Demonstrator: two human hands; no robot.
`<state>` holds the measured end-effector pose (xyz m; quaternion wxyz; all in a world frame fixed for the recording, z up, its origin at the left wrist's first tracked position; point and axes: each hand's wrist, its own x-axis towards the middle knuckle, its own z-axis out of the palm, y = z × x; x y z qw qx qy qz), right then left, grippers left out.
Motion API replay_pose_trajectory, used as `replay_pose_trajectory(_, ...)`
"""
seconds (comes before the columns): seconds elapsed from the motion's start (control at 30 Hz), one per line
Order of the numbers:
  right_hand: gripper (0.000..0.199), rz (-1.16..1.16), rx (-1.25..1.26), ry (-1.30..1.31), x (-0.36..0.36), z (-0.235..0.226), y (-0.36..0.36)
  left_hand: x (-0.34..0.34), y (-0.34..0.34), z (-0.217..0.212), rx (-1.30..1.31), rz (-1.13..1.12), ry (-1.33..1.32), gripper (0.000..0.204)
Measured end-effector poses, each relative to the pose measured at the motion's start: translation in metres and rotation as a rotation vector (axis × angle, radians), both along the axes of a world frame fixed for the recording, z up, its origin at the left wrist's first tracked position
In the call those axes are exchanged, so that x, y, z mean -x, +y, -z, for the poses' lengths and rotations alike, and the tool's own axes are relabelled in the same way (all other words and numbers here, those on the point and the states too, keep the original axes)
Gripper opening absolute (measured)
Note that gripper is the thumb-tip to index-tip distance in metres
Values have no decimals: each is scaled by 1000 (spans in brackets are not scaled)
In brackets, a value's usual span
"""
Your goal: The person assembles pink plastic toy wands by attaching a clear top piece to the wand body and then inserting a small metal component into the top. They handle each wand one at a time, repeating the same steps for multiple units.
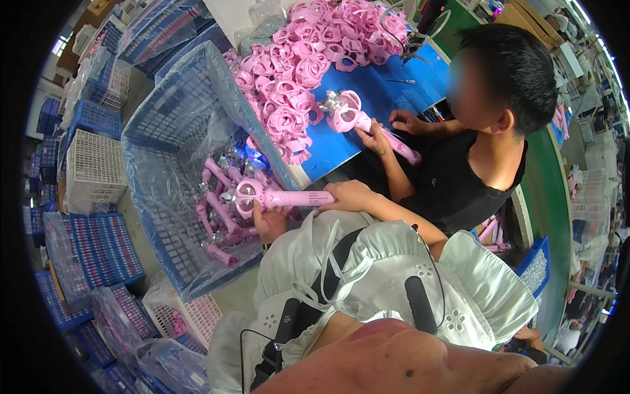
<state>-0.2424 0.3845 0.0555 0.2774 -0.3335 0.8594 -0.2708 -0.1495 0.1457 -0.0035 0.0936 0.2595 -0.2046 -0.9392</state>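
A pink toy wand (295, 197) lies level across the front of me, its ring-shaped head pointing left. My right hand (351, 196) is closed around the handle's right end. Under the head, my left hand (270, 223) grips the wand with its thumb up against it. Clear, silvery pieces show at the head. Just beyond my left hand, a blue crate (141, 190) lined with clear plastic holds several similar pink wands (220, 210), and a blue light glows among them.
A co-worker at the right holds another pink wand (361, 121) over a blue work mat (335, 154). Pink ring-shaped parts (289, 111) are heaped along the table. Stacked blue crates (105, 249) and a white basket (95, 171) stand at the left. A green surface (548, 190) runs along the right.
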Motion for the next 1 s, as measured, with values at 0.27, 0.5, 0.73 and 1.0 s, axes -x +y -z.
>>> replay_pose_trajectory(0.27, 56, -13, -13, 8, 1, 0, 0, 1, -2, 1, -21, 0, -34, 54)
replay_pose_trajectory(0.5, 54, -20, -66, 0, 2, 2, -1, 1, -1, -1, -22, -8, -42, 53)
replay_pose_trajectory(0.73, 57, -16, -13, -5, 2, 2, 0, 1, -1, -1, -17, -12, -40, 52)
replay_pose_trajectory(1.0, 54, -8, -11, -8, 1, -2, 0, 0, -3, 2, -37, 16, -10, 47)
